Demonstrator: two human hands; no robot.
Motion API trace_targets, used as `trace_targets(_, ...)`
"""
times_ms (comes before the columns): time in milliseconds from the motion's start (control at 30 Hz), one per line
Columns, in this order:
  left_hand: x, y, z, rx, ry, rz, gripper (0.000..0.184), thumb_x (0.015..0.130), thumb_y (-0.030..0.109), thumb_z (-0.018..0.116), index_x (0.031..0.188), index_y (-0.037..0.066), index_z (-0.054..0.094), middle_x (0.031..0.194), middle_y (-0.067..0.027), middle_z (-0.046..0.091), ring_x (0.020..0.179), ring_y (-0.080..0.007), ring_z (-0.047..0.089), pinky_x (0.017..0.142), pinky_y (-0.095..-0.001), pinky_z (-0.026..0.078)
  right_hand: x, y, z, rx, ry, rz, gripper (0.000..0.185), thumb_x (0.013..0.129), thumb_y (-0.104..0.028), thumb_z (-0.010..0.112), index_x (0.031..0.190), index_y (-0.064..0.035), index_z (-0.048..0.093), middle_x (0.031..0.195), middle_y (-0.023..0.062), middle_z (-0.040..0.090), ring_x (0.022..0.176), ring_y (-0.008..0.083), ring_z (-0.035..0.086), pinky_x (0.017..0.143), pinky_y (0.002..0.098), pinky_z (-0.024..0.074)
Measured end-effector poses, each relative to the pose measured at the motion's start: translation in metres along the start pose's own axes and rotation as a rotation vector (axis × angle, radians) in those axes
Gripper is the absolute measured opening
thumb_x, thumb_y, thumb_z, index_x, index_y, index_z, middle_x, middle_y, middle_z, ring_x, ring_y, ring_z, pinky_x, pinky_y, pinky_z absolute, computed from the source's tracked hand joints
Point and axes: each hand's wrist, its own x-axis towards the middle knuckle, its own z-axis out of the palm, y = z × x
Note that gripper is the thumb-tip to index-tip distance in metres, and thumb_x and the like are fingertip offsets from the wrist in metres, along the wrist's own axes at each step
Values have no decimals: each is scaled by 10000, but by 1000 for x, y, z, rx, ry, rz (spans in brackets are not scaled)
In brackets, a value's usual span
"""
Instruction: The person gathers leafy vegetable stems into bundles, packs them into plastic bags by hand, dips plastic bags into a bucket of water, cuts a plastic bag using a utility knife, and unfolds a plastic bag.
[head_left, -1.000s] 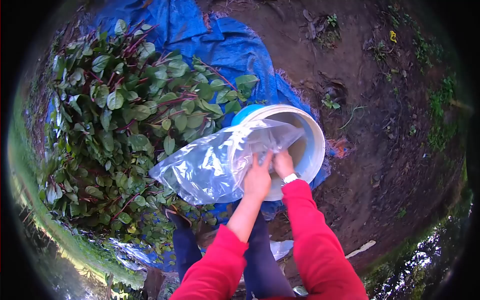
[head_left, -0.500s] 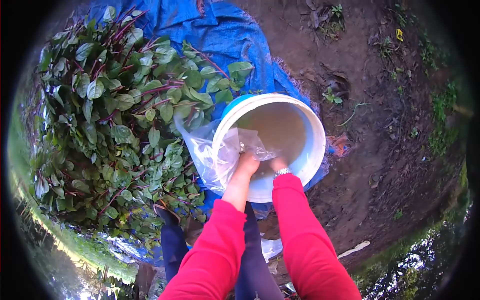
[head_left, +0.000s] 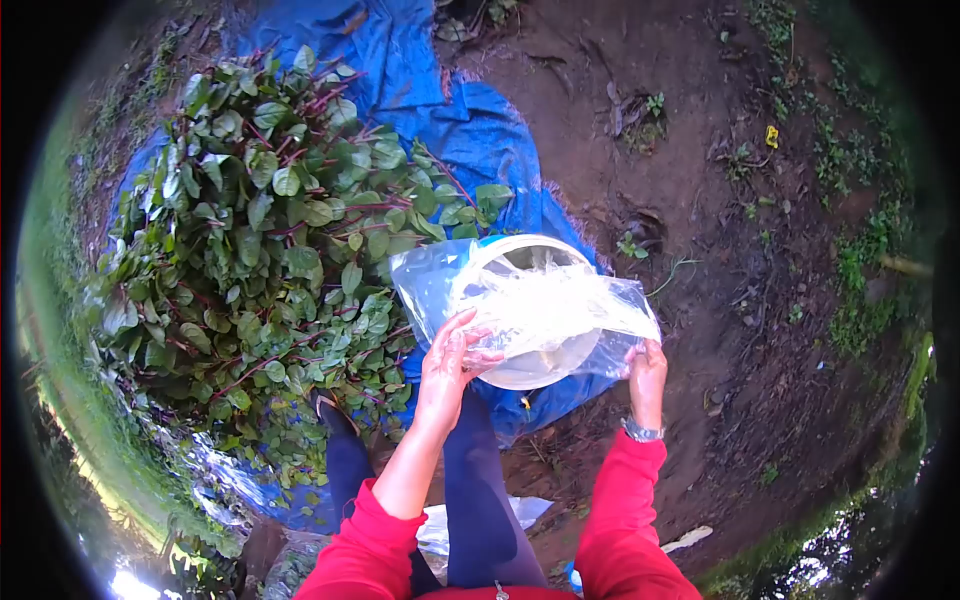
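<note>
A clear plastic bag point(head_left: 540, 300) is stretched flat above a white bucket point(head_left: 530, 378), glaring with reflected light. At its right end, my right hand point(head_left: 648, 378) is closed on the bag's near corner, a metal watch on that wrist. My left hand point(head_left: 450, 368) touches the bag's near left side with its fingers spread apart. The bag's left end reaches past that hand, beside the leaves. Most of the bucket's inside is hidden under the plastic.
A large heap of leafy greens with reddish stems point(head_left: 250, 230) lies at left on a blue tarp point(head_left: 480, 130). Brown soil point(head_left: 730, 330) stretches to the right. My legs point(head_left: 480, 490) stand just below the bucket, near a pale plastic sheet point(head_left: 530, 510).
Both hands have come up out of the bucket and moved apart. The bag, earlier bunched in my left hand at the rim, is now spread out across the bucket's mouth.
</note>
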Motion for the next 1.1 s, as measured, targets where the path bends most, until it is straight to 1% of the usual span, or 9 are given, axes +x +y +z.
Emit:
trace_targets(133, -33, 29, 24, 245, -113, 196, 335, 937, 222, 401, 1232, 70, 444, 1162, -115, 528, 805, -166, 613, 730, -280, 493, -19, -49, 0, 53, -23, 21, 153, 771, -29, 429, 872, -9, 542, 626, 39, 499, 486, 93, 464, 427, 248, 390)
trace_targets(233, -17, 14, 34, 872, -253, 637, 336, 852, 101, 495, 1179, 167, 531, 1182, -143, 511, 794, -273, 623, 636, -353, 523, -4, -25, 33, -692, -80, -239, 291, 794, -202, 539, 1026, -27, 521, 810, 157, 614, 719, 331, 606, 619, 407, 470)
trace_targets(533, 136, -127, -10, 1692, -192, 227, 619, 740, 348, 632, 1296, 341, 360, 1377, -206, 230, 848, -374, 607, 657, -420, 517, 54, 118, 183, -747, -343, 26, 342, 842, -228, 460, 1144, -68, 472, 1080, 191, 553, 945, 370, 559, 795, 455, 448)
trace_targets(567, 151, -132, -16, 1694, -143, 104, 560, 788, 330, 579, 1302, 308, 359, 1388, -198, 214, 941, -378, 575, 774, -439, 484, 61, 127, 191, -756, -378, 12, 354, 824, -181, 479, 1140, -22, 459, 1087, 217, 540, 950, 373, 559, 796, 462, 444)
trace_targets(667, 221, -232, -89, 1886, -86, 626, 479, 832, 272, 518, 1287, 210, 385, 1332, -212, 320, 1011, -405, 522, 885, -452, 408, 78, 131, 203, -828, -440, 60, 330, 818, -154, 471, 1118, -16, 461, 1012, 228, 564, 892, 388, 572, 764, 473, 452)
trace_targets(700, 229, -245, -95, 1924, -76, 566, 441, 811, 231, 497, 1233, 125, 424, 1280, -191, 386, 1071, -360, 475, 943, -395, 345, 80, 136, 206, -820, -473, 79, 336, 809, -147, 482, 1114, -9, 464, 982, 238, 571, 884, 389, 572, 762, 471, 452)
trace_targets(733, 234, -252, -99, 1963, -65, 506, 416, 790, 190, 477, 1179, 40, 462, 1228, -171, 452, 1131, -315, 427, 1002, -337, 282, 105, 293, 224, -966, -514, -31, 324, 802, -134, 487, 1098, -5, 479, 958, 240, 581, 874, 393, 570, 750, 466, 450)
trace_targets(933, 216, -190, -57, 1405, 27, -26, 276, 822, 114, 417, 1014, -55, 520, 1112, -257, 517, 1062, -369, 491, 953, -377, 343, 88, 283, 209, -990, -508, 121, 314, 808, -141, 481, 1094, -11, 489, 966, 233, 581, 888, 386, 567, 762, 460, 448)
trace_targets(1100, 229, -208, -73, 1797, -206, -66, 297, 842, 118, 391, 1032, -71, 518, 1114, -279, 509, 1005, -378, 528, 923, -406, 368, 91, 266, 193, -978, -481, 119, 306, 813, -146, 475, 1090, -17, 497, 974, 228, 581, 900, 380, 564, 772, 455, 445)
